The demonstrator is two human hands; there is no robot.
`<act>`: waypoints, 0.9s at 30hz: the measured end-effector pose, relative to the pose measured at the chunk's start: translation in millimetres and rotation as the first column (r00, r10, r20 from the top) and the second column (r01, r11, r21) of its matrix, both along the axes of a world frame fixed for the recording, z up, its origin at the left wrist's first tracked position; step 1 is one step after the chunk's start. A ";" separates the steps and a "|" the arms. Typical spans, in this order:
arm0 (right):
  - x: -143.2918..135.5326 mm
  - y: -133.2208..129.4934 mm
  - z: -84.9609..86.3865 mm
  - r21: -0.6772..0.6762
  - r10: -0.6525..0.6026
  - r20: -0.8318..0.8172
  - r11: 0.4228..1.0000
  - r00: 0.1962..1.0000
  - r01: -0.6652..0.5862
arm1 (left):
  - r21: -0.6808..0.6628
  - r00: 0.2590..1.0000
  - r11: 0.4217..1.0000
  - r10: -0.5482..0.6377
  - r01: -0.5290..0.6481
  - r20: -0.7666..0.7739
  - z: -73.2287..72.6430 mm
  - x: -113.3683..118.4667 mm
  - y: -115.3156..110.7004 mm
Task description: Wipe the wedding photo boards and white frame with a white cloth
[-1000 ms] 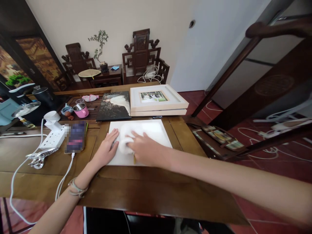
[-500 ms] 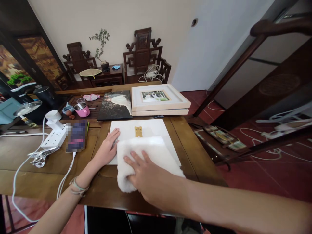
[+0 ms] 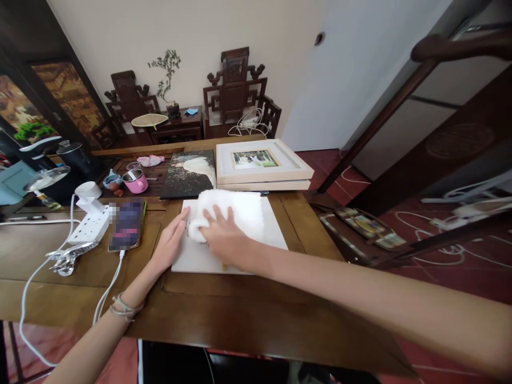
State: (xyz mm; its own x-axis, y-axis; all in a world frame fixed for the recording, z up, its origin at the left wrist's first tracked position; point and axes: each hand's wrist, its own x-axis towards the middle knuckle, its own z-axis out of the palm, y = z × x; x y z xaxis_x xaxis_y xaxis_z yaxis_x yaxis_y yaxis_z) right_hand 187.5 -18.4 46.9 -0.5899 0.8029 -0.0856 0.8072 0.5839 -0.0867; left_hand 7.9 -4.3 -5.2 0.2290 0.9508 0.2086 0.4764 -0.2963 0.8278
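Observation:
A white fluffy cloth (image 3: pixel 242 210) lies over the upper part of a flat white board (image 3: pixel 276 224) on the wooden table. My right hand (image 3: pixel 222 234) presses on the cloth with its fingers spread, and the cloth's left edge is bunched near the thumb. My left hand (image 3: pixel 172 242) rests along the board's left edge, fingers stretched out and holding nothing. A small part of a yellowish piece shows beneath my right wrist, at the board's lower edge; the rest of it is hidden.
Beyond the board are a dark photo panel (image 3: pixel 188 176) and stacked light wooden frames (image 3: pixel 264 160). To the left lie a phone (image 3: pixel 127 224), a power strip (image 3: pixel 92 221) with cables and a pink cup (image 3: pixel 136 181). A wooden rack (image 3: pixel 380 117) stands at right.
My right hand and the cloth have moved away from me, up the board. The board's lower part is now uncovered, and its top edge is covered. My left hand has shifted slightly left.

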 end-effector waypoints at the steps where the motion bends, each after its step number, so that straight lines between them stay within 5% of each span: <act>1: -2.8 -7.2 -1.0 0.014 0.046 -0.008 0.999 0.999 -0.046 | -0.016 0.999 1.000 0.016 -0.015 0.045 1.1 -0.7 0.1; 6: 4.1 -56.9 10.4 -0.042 0.358 -0.074 0.931 0.931 -0.361 | 0.004 0.998 0.999 0.054 -0.054 0.038 3.4 -0.2 -1.5; 11: 22.4 -74.8 33.4 -0.229 0.316 -0.081 0.917 0.945 -0.326 | 0.084 0.995 0.996 -0.007 0.015 -0.096 -2.7 2.7 -2.3; 19: 21.6 1.7 30.8 -0.151 0.042 -0.108 0.987 0.993 -0.058 | 0.119 0.946 0.981 -0.112 0.155 -0.304 -3.3 6.0 -3.2; 27: -6.2 64.3 36.9 -0.148 0.114 -0.211 0.978 0.971 -0.146 | 0.183 0.940 0.965 -0.121 0.187 -0.320 -2.8 6.1 -1.7</act>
